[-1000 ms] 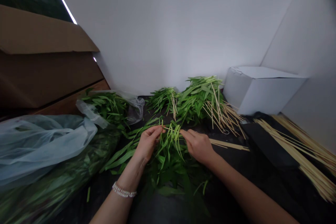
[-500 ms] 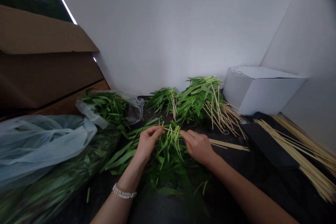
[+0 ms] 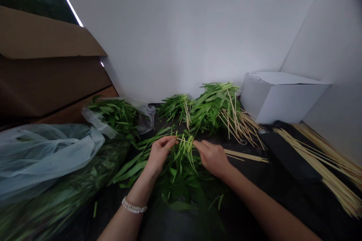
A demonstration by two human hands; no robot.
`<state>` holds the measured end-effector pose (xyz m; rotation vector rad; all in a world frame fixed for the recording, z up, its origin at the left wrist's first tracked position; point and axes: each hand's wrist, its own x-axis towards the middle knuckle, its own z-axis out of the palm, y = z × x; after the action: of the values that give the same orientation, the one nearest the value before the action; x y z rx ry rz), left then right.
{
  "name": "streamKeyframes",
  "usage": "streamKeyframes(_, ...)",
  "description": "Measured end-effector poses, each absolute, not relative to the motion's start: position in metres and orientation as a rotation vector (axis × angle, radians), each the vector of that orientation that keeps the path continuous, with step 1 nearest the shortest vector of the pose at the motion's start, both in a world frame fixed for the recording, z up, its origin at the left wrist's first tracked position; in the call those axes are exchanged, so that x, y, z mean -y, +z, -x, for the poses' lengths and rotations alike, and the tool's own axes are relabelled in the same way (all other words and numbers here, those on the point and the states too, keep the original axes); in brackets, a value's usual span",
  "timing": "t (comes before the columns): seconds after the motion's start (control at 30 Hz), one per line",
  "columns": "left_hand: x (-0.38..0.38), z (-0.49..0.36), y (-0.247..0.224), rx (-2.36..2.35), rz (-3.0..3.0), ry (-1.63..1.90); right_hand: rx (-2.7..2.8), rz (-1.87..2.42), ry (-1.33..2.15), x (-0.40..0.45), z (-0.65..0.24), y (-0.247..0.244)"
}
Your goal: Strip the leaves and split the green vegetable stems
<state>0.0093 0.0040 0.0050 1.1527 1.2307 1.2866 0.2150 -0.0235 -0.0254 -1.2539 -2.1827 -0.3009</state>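
In the middle, my left hand [image 3: 158, 153] is closed in a pinch at a leafy green stem [image 3: 177, 134], beside the left end of a thin skewer. My right hand [image 3: 212, 157] is closed around that skewer's other side, its fingers hiding most of the stick. Several pale green stems [image 3: 187, 144] sit bunched across the skewer between my hands. Their long leaves [image 3: 181, 180] hang down below onto the dark surface. More loose leafy greens [image 3: 132, 167] lie left of and under my left wrist.
Behind my hands rest skewered greens [image 3: 210, 107] in a pile and a smaller bunch [image 3: 175, 106]. Plastic bags [image 3: 51, 158] of greens stand left, near a cardboard box [image 3: 51, 83]. Right are a white box [image 3: 288, 98], loose skewers [image 3: 319, 165] and flat sticks [image 3: 246, 155].
My left hand has shifted very slightly right, along with the stem at its fingertips. My right hand and the surroundings look nearly the same.
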Motion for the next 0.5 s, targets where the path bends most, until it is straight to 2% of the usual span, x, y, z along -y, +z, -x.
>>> streamKeyframes(0.5, -0.0063, -0.0087, 0.0033, -1.131, -0.969, 1.229, 2.181, 1.243, -0.249, 0.0248, -0.2130, -0.0255)
